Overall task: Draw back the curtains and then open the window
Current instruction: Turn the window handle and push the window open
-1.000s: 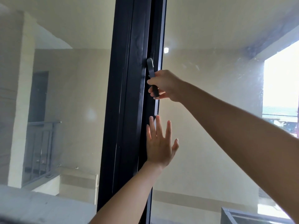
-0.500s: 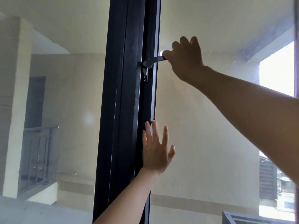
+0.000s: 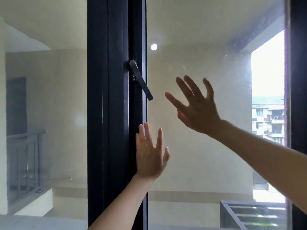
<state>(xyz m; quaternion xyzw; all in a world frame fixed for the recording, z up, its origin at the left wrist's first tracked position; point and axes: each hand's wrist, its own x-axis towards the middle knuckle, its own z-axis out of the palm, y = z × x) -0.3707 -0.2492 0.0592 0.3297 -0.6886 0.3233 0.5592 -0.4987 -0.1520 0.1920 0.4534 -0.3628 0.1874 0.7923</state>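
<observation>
The window point(image 3: 216, 146) fills nearly the whole view, its large glass pane looking out on a pale wall, a ceiling with a small round light point(image 3: 153, 47), and at far right a bright gap with apartment buildings point(image 3: 268, 117). A broad dark vertical frame point(image 3: 108, 113) runs from top to bottom left of centre, and another pane to its left shows a grey railing point(image 3: 25, 156) outside. A second dark frame edge point(image 3: 299, 80) stands at the far right. The right hand point(image 3: 197, 108) is raised in front of the glass, its fingers point(image 3: 191, 87) spread wide apart and holding nothing, a short gap lying between it and the handle. The left hand point(image 3: 150, 156) is lower, palm toward the pane, fingers apart and upright, its inner edge over the frame's right side; whether it presses on the glass cannot be told. The dark handle point(image 3: 141, 80) sits on the frame above the left hand, pivoted at its upper end and slanting down to the right over the glass, free of both hands.
</observation>
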